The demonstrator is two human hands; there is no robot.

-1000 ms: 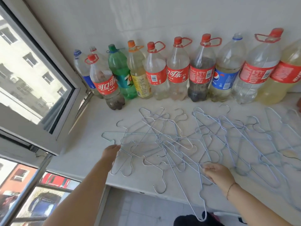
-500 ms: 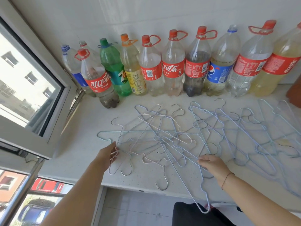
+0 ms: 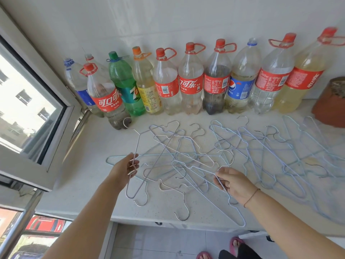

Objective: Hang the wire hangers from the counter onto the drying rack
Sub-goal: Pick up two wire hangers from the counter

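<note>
Several pale blue and white wire hangers (image 3: pixel 186 152) lie tangled across the white counter (image 3: pixel 97 146). My left hand (image 3: pixel 127 170) grips one wire hanger (image 3: pixel 137 144) by its side bar, lifted off the pile, its hook up near the bottles. My right hand (image 3: pixel 233 183) pinches a second wire hanger (image 3: pixel 205 195) whose long bar runs down past the counter's front edge. No drying rack is in view.
A row of large plastic bottles (image 3: pixel 190 81) stands against the back wall. A brown pot (image 3: pixel 330 103) sits at the far right. An open window frame (image 3: pixel 46 116) juts in on the left. My slippered feet (image 3: pixel 235 243) are on the tiled floor below.
My left hand has closed on a hanger and raised it from the pile. My right hand has shifted right and lifted its hanger a little. The camera has tilted down.
</note>
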